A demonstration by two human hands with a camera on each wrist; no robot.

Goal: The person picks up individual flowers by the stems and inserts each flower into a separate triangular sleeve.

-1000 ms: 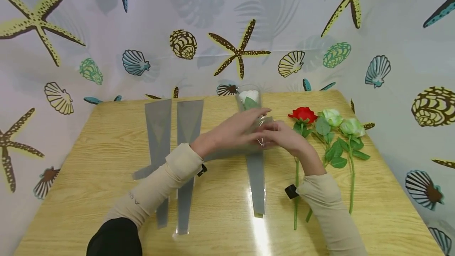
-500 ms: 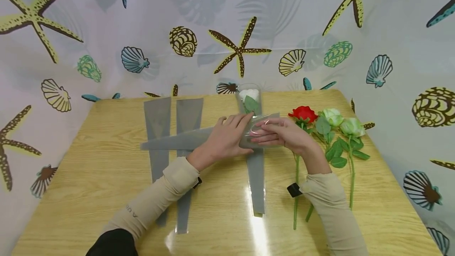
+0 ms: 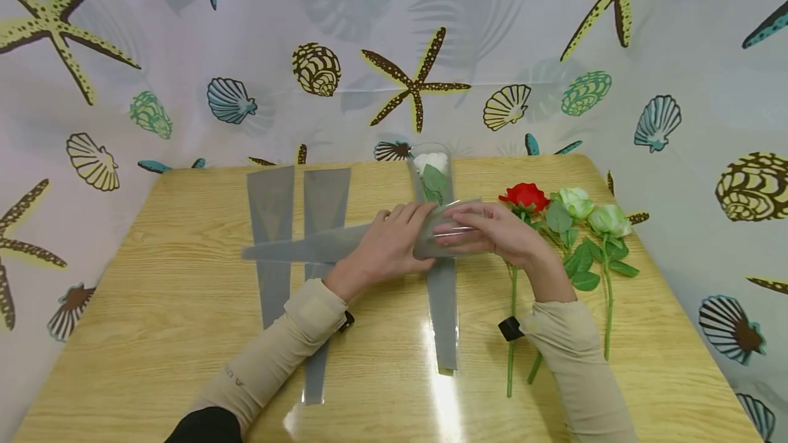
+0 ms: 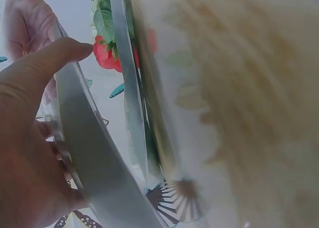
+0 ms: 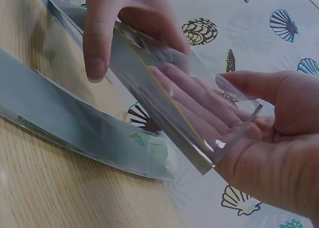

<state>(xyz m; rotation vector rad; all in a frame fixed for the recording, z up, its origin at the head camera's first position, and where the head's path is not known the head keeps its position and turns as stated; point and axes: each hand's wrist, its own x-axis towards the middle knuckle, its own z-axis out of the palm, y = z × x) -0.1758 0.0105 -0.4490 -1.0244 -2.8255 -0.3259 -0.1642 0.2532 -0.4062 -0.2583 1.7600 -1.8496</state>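
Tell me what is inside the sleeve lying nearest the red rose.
In that sleeve, a white flower and a green leaf show. Any stem mid-sleeve is hidden, covered by the held sleeve and grey film.

Head view: bright, even light; glare is streaking the counter (image 3: 448, 412). Left wrist: right half is blurring. Right wrist: highlights are glinting off the transparent sleeve (image 5: 154, 96).

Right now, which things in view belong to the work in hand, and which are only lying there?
In the work:
left hand
right hand
held plastic sleeve

Apparently only lying there:
sleeved white flower
two flat sleeves
red rose
two pale green roses
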